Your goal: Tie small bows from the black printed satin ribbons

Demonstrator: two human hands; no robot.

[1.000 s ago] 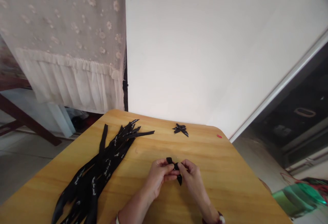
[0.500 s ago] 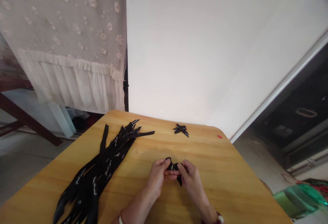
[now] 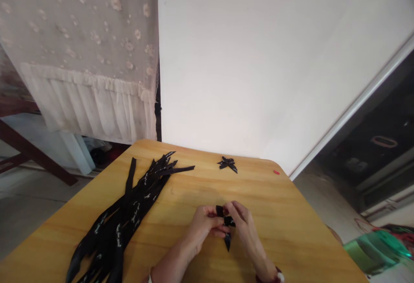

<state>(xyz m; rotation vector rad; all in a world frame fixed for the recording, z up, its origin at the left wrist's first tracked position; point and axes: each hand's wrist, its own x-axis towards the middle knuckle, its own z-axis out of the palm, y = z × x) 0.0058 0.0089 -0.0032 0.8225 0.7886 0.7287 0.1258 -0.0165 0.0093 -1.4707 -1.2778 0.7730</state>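
Note:
Near the table's front middle, a short black ribbon [image 3: 229, 221] with white lettering is folded between my two hands. My left hand [image 3: 204, 224] pinches it from the left, fingers curled beneath. On the other side, my right hand [image 3: 242, 219] grips its upper right part with thumb and fingers. One pointed ribbon tail hangs below the fingers. Behind the hands lies a black ribbon bow [image 3: 227, 163]. A long bundle of black ribbons [image 3: 137, 207] with white print spreads over the table's left side.
The wooden table [image 3: 284, 227] stands against a white panel [image 3: 258, 67]. A small red object [image 3: 276, 172] lies by its back right corner. A lace curtain [image 3: 97, 58] hangs at the left, and a green translucent item [image 3: 377, 248] is at the lower right.
The held ribbon has been turned and folded differently, with its tail now lower. Both hands have shifted their grip, and my right fingers have come up over the ribbon's top.

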